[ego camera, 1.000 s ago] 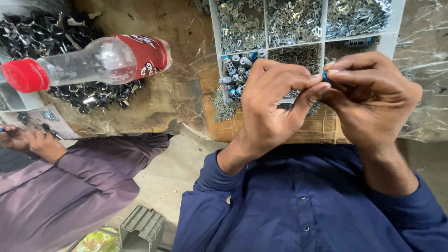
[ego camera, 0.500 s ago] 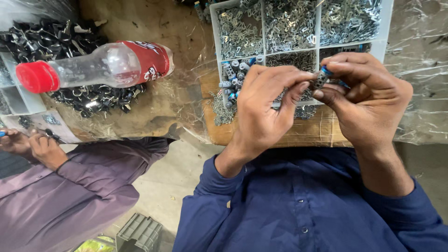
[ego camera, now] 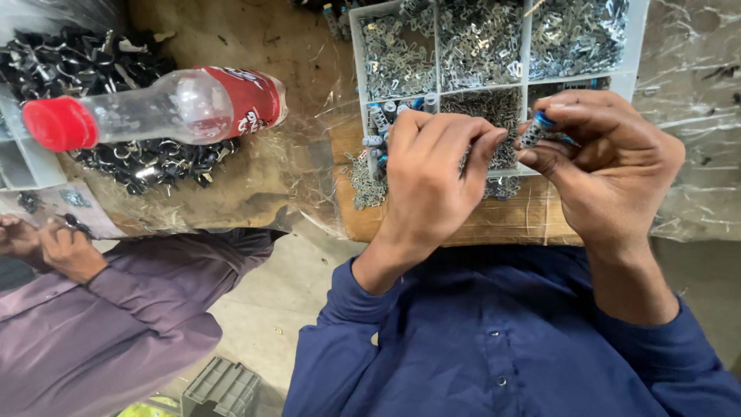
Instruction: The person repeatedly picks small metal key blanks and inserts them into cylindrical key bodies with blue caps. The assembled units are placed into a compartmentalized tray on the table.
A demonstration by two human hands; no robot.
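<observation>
— Well, what are those two hands doing, close in by the blue shirt?

— The right hand point(ego camera: 610, 174) is pinching a small grey cylinder with a blue tip point(ego camera: 538, 129) between thumb and forefinger, holding it up just above its own knuckles. The left hand point(ego camera: 434, 181) is curling its fingers inward, its fingertips nearly meeting the right thumb; I cannot tell whether it is gripping anything.

— And just beyond them?

— A white divided tray point(ego camera: 627, 76) is sitting right behind both hands, its compartments holding heaps of small silvery metal pieces point(ego camera: 478, 38). More blue-tipped cylinders point(ego camera: 380, 123) are lying in the compartment beside the left hand.

— Off to the side?

— Well to the left of the left hand, a clear plastic bottle with a red cap point(ego camera: 154, 108) is lying on its side over a pile of dark metal parts point(ego camera: 147, 158). Below that, another person's hands point(ego camera: 46, 243), in a purple sleeve, are working close together.
</observation>
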